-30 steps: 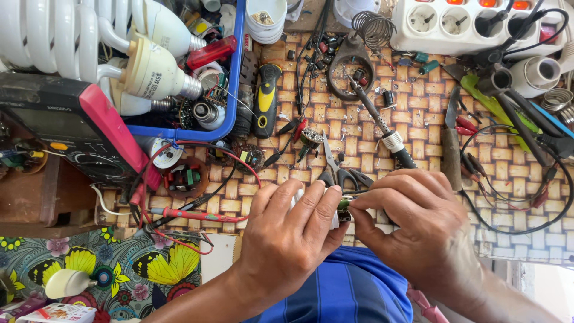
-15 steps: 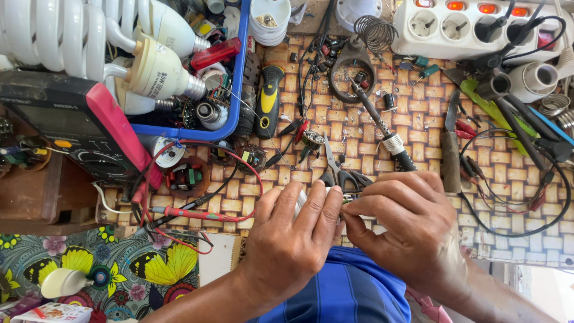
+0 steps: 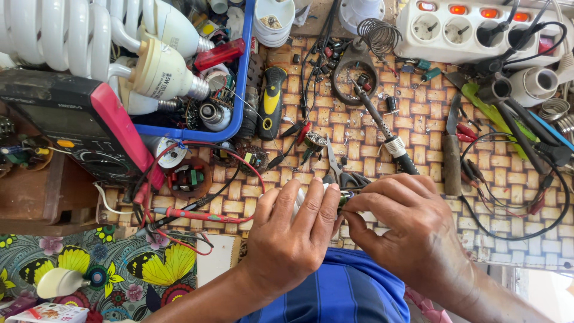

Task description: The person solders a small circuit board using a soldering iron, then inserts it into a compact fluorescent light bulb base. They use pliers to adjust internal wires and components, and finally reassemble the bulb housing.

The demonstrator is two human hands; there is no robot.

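White plastic shows between the fingers of the left hand point(image 3: 293, 239), which is curled around a small lamp part point(image 3: 299, 200) and holds it just above the woven mat point(image 3: 418, 137), close to the body, where the head camera looks straight down on it. The right hand point(image 3: 412, 230) meets it from the other side: thumb and forefinger are pinched on the part's small dark end point(image 3: 342, 200), a grip that suits fine work on a tiny piece rather than lifting. Both hands are thus clenched on the same object, one steadying, one working.

Tools lie within easy reach just beyond the knuckles: small pliers point(image 3: 341, 170), a soldering iron point(image 3: 382, 134) slanting across the mat, and a yellow-and-black handled tool point(image 3: 272, 98). A blue tray point(image 3: 242, 101) to the left gathers spiral lamps point(image 3: 66, 36) and loose parts, keeping them off the working patch. A multimeter point(image 3: 78, 128) rests beside it, its red probe point(image 3: 197, 215) laid near the left wrist. A white power strip point(image 3: 472, 27) sits at the far edge.
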